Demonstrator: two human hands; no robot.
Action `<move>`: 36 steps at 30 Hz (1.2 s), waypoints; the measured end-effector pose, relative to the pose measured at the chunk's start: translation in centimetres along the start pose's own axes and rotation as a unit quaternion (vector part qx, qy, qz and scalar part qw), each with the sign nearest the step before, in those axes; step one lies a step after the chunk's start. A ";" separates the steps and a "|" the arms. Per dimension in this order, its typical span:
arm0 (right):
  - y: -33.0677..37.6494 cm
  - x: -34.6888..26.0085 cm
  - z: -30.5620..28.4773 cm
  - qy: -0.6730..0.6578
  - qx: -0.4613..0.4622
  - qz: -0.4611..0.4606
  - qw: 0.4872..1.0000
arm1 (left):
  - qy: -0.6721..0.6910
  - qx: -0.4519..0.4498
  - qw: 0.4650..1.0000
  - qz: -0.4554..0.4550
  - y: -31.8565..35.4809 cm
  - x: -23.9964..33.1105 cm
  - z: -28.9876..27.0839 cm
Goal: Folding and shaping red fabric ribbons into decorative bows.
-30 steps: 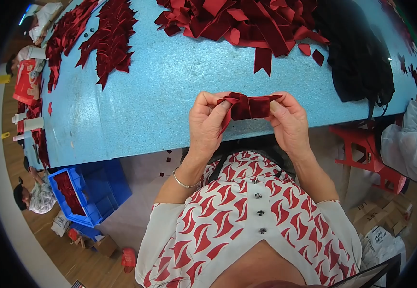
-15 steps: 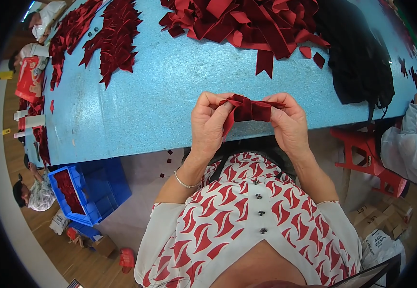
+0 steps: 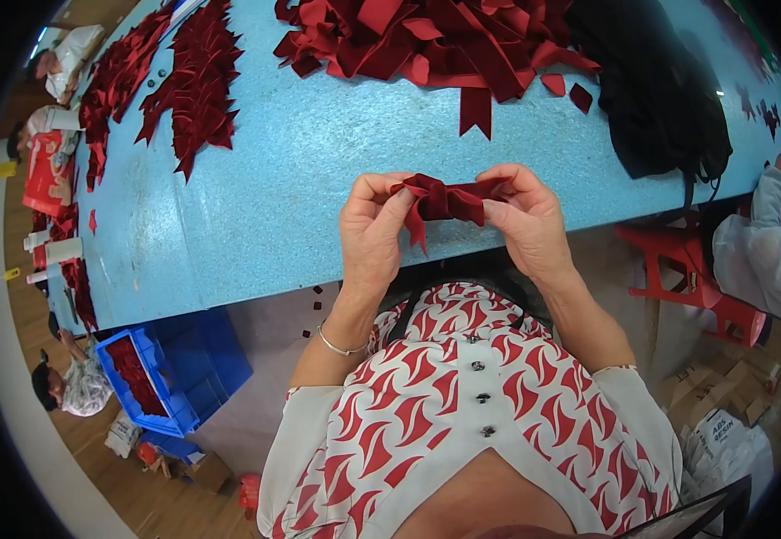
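Observation:
Between my hands, over the near edge of the blue table, is a dark red velvet ribbon bow. My left hand pinches its left loop between thumb and fingers, and one ribbon tail hangs down beside the thumb. At the other side, my right hand grips the right loop and tail in the same kind of pinch. A knot shows in the middle of the bow. Farther back lies a large heap of cut red ribbon pieces, with one notched tail pointing toward me.
Rows of finished-looking red bows lie at the far left. A black cloth covers part of the table at right. Blue crates stand below on the left, a red stool on the right. Other people sit at both sides.
My view has shifted slightly, so the table's contents sit a little farther left. Both hands keep hold of the bow, which is tilted somewhat and has its loops drawn differently.

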State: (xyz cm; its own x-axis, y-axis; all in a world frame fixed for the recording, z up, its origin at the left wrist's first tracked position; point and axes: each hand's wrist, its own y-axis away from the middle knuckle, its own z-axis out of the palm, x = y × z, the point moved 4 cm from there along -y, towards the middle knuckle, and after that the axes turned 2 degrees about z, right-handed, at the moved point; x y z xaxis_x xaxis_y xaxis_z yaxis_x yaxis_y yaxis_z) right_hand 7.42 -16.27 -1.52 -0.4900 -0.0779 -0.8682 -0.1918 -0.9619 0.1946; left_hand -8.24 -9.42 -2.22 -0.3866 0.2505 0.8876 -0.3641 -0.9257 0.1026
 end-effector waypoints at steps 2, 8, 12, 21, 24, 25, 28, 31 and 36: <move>-0.1 0.1 -0.1 0.019 -0.011 0.002 1.000 | 0.005 0.006 1.000 -0.017 0.0 -0.1 -0.3; 0.0 -0.2 0.0 0.036 -0.014 -0.007 0.999 | -0.002 0.001 1.000 -0.014 -0.1 -0.7 -0.2; 0.0 -0.4 0.4 0.082 -0.025 0.011 0.996 | -0.011 -0.013 1.000 -0.017 0.0 -0.6 0.1; -1.0 -0.3 1.2 0.125 -0.102 -0.001 0.987 | -0.083 -0.059 0.995 0.014 0.1 0.1 0.4; -1.2 -0.3 1.5 0.086 -0.140 0.024 0.986 | -0.111 -0.067 0.992 0.002 0.4 0.1 0.5; -1.2 -0.3 1.7 0.065 -0.159 0.045 0.984 | -0.119 -0.064 0.991 -0.009 0.5 0.1 0.6; -1.2 0.1 1.9 0.040 -0.148 0.056 0.987 | -0.134 -0.053 0.989 -0.018 0.8 0.7 0.7; -1.4 0.5 1.6 0.036 -0.092 0.034 0.994 | -0.146 -0.037 0.989 -0.008 0.7 0.7 0.6; -1.1 -0.2 0.9 0.122 -0.105 -0.088 0.983 | -0.165 -0.041 0.978 0.120 0.5 0.6 0.4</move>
State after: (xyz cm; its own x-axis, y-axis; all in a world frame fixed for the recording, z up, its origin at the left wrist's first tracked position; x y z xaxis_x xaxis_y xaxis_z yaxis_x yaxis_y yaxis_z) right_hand 7.00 -14.93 -1.14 -0.2408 0.0577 -0.9689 -0.0623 -0.9971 -0.0440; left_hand -8.28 -9.83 -1.45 -0.1796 -0.0895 0.9797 -0.3686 -0.9172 -0.1513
